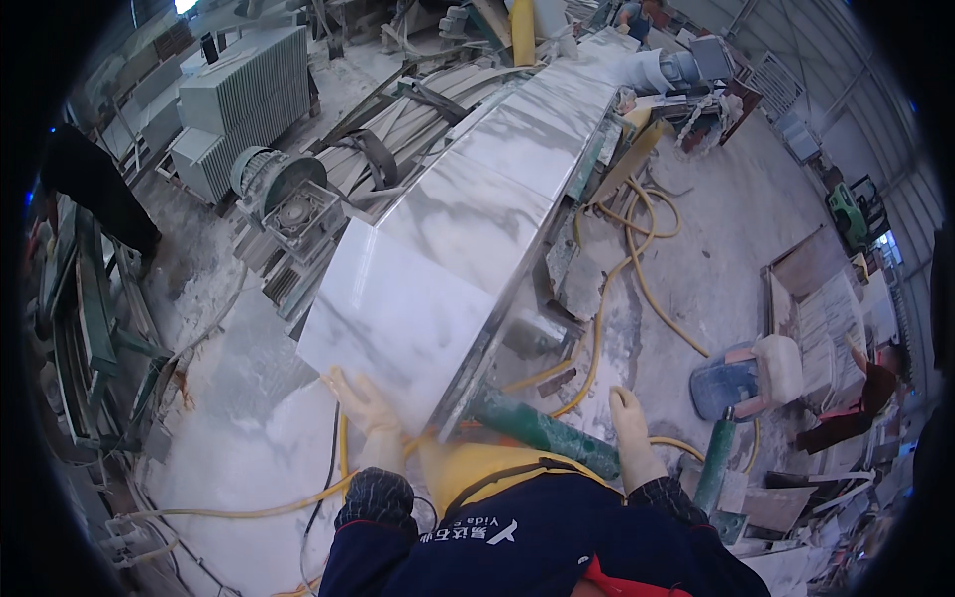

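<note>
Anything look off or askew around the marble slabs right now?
Yes. The nearest white marble slab overhangs the end of the line, with the gloved left hand at its corner. Yellow hoses sprawl tangled over the dusty floor.

Daylight fills the scene evenly, soft and somewhat cool, with the brightest patch at the top left edge where an opening blows out to white. The long marble slab [468, 219] catches a pale sheen but no hard glare, and the dusty floor [249, 428] beside it reads almost as bright. Shadows are weak and diffuse, darkest under the slab's right edge. The fisheye lens bends straight lines strongly toward the rim, and a black border rings the whole picture. The centre is fairly sharp; detail softens and smears toward the edges, with faint blue fringing at the left rim.
</note>
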The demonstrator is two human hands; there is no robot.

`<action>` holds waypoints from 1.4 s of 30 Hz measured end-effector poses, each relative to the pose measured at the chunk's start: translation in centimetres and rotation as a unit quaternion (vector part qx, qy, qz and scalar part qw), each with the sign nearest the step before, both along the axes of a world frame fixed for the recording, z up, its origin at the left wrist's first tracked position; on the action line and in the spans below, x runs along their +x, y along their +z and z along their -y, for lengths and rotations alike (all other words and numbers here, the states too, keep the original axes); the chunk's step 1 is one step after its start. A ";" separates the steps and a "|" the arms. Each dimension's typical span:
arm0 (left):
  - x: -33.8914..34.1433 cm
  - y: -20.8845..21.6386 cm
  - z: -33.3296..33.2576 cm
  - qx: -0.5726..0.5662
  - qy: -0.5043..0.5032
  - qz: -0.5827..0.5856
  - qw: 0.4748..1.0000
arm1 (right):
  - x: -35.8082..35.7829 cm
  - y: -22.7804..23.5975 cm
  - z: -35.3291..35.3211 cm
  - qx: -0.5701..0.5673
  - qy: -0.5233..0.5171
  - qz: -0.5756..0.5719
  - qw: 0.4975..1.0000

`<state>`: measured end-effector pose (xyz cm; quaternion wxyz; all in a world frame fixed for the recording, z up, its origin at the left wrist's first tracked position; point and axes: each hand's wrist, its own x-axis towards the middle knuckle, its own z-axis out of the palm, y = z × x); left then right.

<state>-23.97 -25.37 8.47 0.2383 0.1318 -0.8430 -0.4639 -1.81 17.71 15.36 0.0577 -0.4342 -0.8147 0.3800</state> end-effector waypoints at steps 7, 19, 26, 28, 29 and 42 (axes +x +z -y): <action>0.1 -0.4 0.3 -0.007 0.003 -0.008 1.000 | -16.7 5.0 7.7 -0.282 0.234 -0.218 0.905; -0.3 -8.0 1.5 0.374 0.016 0.132 0.918 | -25.0 7.4 15.2 -0.241 0.287 -0.129 0.918; -0.5 -18.5 7.1 0.198 -0.181 0.201 0.942 | -20.0 12.5 18.4 -0.277 0.368 -0.130 0.878; -0.2 -17.8 8.3 0.267 -0.172 0.225 0.921 | -18.9 13.4 19.5 -0.269 0.411 -0.131 0.861; 0.0 -16.8 8.7 0.316 -0.163 0.234 0.905 | -18.7 13.6 20.1 -0.248 0.411 -0.103 0.871; 0.5 -0.1 4.5 0.516 -0.179 0.221 0.808 | -7.2 15.3 19.6 -0.189 0.425 -0.283 0.839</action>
